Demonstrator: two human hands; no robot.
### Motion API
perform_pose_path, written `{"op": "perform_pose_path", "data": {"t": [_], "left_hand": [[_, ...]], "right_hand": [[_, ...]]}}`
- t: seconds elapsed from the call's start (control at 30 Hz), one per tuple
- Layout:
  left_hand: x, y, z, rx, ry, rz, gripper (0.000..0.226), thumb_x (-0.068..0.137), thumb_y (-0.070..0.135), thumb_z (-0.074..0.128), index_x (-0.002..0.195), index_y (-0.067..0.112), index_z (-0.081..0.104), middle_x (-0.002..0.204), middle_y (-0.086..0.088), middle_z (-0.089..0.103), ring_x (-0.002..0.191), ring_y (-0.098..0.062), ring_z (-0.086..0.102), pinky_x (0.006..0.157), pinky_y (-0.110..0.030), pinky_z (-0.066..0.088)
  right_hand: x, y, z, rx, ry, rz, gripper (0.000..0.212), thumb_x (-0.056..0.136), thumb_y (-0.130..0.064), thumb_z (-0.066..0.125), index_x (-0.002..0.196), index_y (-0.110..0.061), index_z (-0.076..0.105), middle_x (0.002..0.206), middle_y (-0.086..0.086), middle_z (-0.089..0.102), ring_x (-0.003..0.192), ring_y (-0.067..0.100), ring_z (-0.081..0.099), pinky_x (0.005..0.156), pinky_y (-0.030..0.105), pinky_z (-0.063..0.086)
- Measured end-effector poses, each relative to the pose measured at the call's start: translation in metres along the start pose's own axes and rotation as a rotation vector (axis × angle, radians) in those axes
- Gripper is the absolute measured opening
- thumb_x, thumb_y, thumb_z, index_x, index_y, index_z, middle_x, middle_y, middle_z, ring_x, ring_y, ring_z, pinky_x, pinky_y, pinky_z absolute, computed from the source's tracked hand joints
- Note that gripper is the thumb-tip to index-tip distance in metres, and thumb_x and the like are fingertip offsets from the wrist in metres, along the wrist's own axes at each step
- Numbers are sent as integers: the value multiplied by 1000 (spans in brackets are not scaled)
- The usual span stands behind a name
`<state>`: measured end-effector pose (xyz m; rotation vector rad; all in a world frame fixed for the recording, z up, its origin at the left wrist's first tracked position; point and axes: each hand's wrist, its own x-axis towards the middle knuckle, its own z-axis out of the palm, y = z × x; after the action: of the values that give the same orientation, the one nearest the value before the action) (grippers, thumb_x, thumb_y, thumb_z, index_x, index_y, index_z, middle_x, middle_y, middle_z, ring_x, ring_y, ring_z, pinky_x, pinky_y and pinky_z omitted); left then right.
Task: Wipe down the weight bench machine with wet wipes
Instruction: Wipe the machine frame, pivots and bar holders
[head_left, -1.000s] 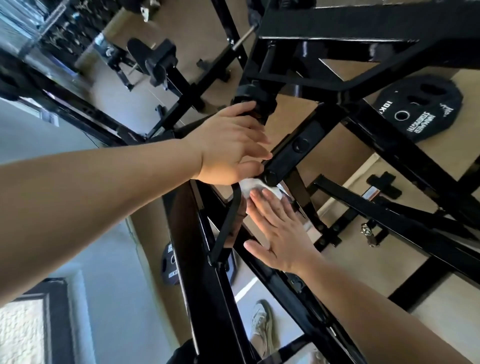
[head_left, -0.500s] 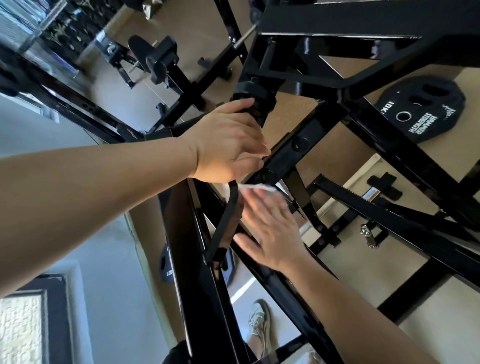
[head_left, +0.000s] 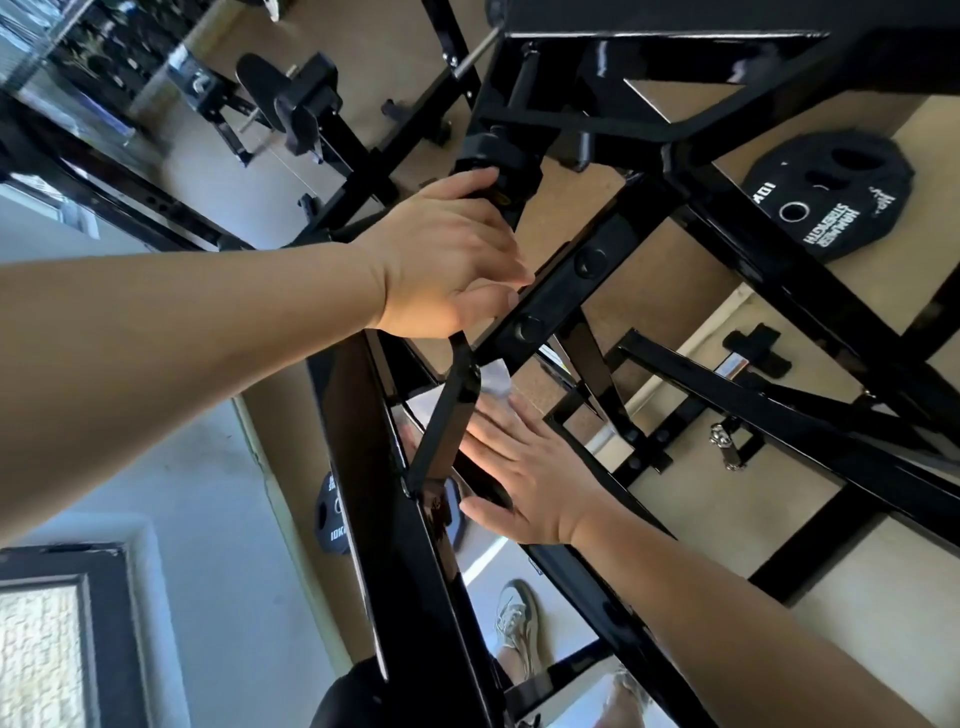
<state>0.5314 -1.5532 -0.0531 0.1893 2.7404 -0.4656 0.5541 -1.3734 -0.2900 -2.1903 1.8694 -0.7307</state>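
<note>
The black steel frame of the weight machine (head_left: 566, 286) fills the view, its bars crossing at several angles. My left hand (head_left: 447, 254) grips a frame bar just below a round black collar (head_left: 493, 156), fingers curled over it. My right hand (head_left: 524, 467) lies flat, fingers straight, and presses a white wet wipe (head_left: 493, 382) against a lower slanted bar. Most of the wipe is hidden under my fingertips and behind a narrow black strut (head_left: 441, 421).
A black 10 kg plate (head_left: 831, 192) lies on the tan floor at upper right, another plate (head_left: 332, 514) sits low behind the frame. My shoe (head_left: 514, 623) stands below. A second machine (head_left: 301, 109) is at the back left, a dark-framed window (head_left: 52, 634) at lower left.
My right hand has slid with the wipe a little down along the lower bar. My left hand closed more firmly round its bar and has stayed in place.
</note>
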Motion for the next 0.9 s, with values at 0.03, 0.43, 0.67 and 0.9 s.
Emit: {"op": "perform_pose_path", "data": {"t": [0.03, 0.43, 0.67, 0.9], "left_hand": [[-1, 1, 0, -5, -28, -8, 57, 105, 45, 22, 133, 29, 68, 136, 7, 67, 140, -17, 47, 128, -48, 2], [-7, 22, 7, -234, 36, -268, 56, 98, 52, 25, 126, 38, 71, 140, 18, 62, 148, -8, 35, 128, -44, -4], [2, 25, -2, -158, -145, -338, 40, 99, 39, 41, 128, 30, 67, 139, 8, 63, 146, -14, 36, 121, -36, -16], [44, 59, -20, -379, 104, -242, 46, 94, 39, 50, 132, 19, 64, 131, -2, 65, 130, -25, 55, 125, -44, 20]], "right_hand": [[-12, -3, 10, 20, -16, 13, 82, 104, -63, 29, 166, -16, 4, 174, 4, -9, 159, 18, -15, 130, 49, 2], [-42, -27, 17, 240, 285, 264, 40, 103, -27, 58, 141, -15, 61, 146, 2, 61, 103, 18, 73, 78, 30, 62], [-61, -26, -66, 550, 455, 759, 30, 106, -32, 55, 123, -14, 73, 101, -7, 77, 86, 4, 72, 74, 15, 56], [-63, 6, -143, 747, 760, 1153, 27, 107, -33, 51, 90, -18, 66, 72, -10, 62, 69, -2, 61, 65, 13, 45]]}}
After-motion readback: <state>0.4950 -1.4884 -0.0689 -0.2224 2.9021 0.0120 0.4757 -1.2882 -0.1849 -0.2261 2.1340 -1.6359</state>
